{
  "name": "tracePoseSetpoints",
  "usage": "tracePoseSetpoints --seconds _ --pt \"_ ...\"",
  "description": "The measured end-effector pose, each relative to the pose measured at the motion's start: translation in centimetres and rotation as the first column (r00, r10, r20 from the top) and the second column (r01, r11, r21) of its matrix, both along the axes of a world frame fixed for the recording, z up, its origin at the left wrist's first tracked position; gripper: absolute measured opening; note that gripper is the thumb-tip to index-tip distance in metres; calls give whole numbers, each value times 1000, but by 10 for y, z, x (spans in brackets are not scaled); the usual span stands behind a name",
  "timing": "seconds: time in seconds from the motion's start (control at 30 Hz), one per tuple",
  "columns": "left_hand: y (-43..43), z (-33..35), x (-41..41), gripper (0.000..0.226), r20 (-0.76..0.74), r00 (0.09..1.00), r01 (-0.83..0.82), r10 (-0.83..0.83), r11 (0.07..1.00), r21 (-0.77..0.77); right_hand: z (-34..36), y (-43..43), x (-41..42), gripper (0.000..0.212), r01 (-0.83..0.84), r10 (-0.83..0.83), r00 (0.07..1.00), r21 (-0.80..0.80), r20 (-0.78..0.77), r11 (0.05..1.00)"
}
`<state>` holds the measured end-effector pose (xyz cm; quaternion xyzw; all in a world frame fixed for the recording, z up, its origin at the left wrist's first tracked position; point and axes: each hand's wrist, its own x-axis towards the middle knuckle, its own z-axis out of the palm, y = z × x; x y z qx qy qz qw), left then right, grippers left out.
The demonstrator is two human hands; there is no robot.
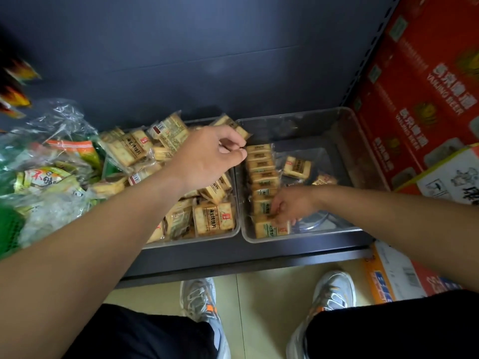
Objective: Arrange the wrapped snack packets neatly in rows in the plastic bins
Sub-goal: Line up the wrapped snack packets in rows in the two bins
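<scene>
Two clear plastic bins stand side by side on a dark low shelf. The left bin (234, 230) holds a loose heap of tan wrapped snack packets (215, 216). In the right bin (347, 117) a row of packets (261, 172) stands on edge along the left wall, and two loose packets (296, 167) lie further right. My left hand (210, 156) reaches over the divide and pinches the clear wrapper of the packet at the far end of the row. My right hand (290, 206) presses its fingers on the packets at the near end of the row.
A pile of green and orange snack bags in clear plastic (49, 161) lies left of the bins. Red beer cartons (420, 94) stand at the right, with a white box (451, 174) in front. A carton (396, 273) sits on the floor by my shoes.
</scene>
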<state>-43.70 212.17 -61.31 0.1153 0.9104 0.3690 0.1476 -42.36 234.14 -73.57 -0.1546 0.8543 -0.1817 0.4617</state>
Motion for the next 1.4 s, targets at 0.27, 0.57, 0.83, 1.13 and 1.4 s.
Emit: tracePoseSetpoints --seconds 0.27,0.57,0.83,1.13,1.4 --pt "-5 -3 -3 19 10 1000 23 -23 1000 11 -2 -2 5 25 -42 47 990 41 -136 998" --pt "-8 -2 -1 22 18 1000 24 -24 1000 16 -1 -8 10 45 -78 88 992 105 -90 991" --pt "-7 -4 -2 20 26 999 32 -32 999 9 0 -8 9 45 -184 204 974 186 -98 965" --pt "-6 -3 -2 18 24 999 28 -29 1000 14 -8 -1 7 49 -78 88 990 99 -108 992" --pt "-6 -4 -3 16 20 999 39 -40 999 27 -20 -8 18 31 -21 35 934 44 -355 999"
